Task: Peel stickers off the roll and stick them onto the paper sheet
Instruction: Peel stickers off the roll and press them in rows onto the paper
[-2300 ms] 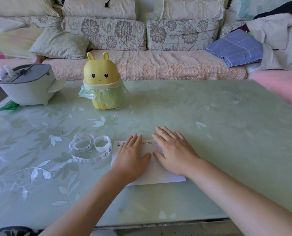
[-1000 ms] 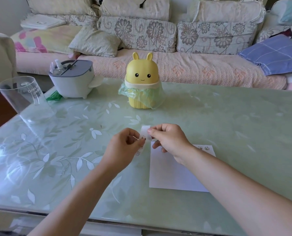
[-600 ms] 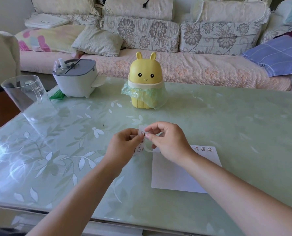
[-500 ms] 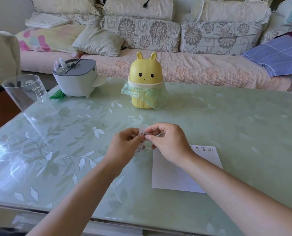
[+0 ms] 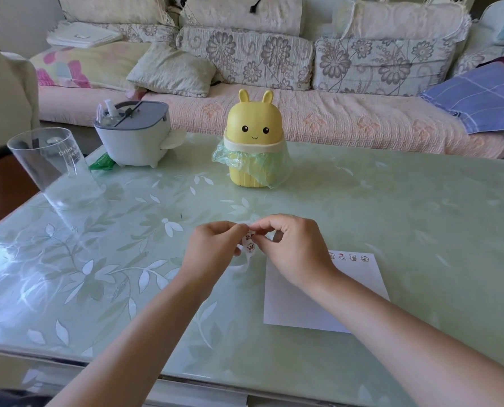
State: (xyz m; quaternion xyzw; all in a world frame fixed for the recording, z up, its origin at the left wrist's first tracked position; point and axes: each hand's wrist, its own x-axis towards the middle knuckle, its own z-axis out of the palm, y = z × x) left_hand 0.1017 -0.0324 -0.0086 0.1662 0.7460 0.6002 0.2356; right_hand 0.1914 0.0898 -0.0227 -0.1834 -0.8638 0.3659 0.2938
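A white paper sheet lies flat on the green glass table, with a row of small stickers along its far edge. Left of the sheet, above the table, both hands pinch the white sticker roll strip, which hangs down in a loop between them. My left hand grips the strip from the left. My right hand pinches it at the top with thumb and forefinger. Most of the roll is hidden behind my hands.
A yellow bunny-shaped bin with a green bag stands at the table's far middle. A grey-lidded white container and a clear plastic cup stand at the far left. A sofa with cushions lies beyond the table.
Both hands left the paper sheet, went left and picked up the sticker roll. In the last half second the fingers have pinched closer together on the strip.
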